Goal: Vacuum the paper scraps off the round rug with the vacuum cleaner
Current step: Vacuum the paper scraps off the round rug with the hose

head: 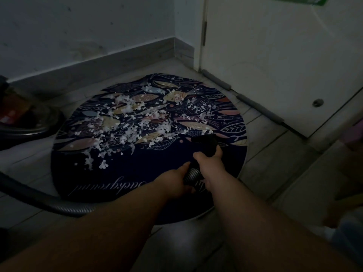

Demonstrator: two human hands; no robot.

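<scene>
A dark round rug (137,173) with a fish and leaf pattern lies on the tiled floor. White paper scraps (129,122) are strewn over its middle and far half; the near part is bare. My right hand (211,163) grips the black nozzle end (206,142) of the vacuum hose, which points at the rug's right side. My left hand (174,181) holds the ribbed grey hose (191,174) just behind it. The hose (49,203) loops away to the left across the floor.
The dark vacuum cleaner body (23,118) sits at the left, off the rug. A white wall with a skirting board (98,63) runs behind. A white door (275,65) with a grey draught strip (255,104) stands at the right. The room is dim.
</scene>
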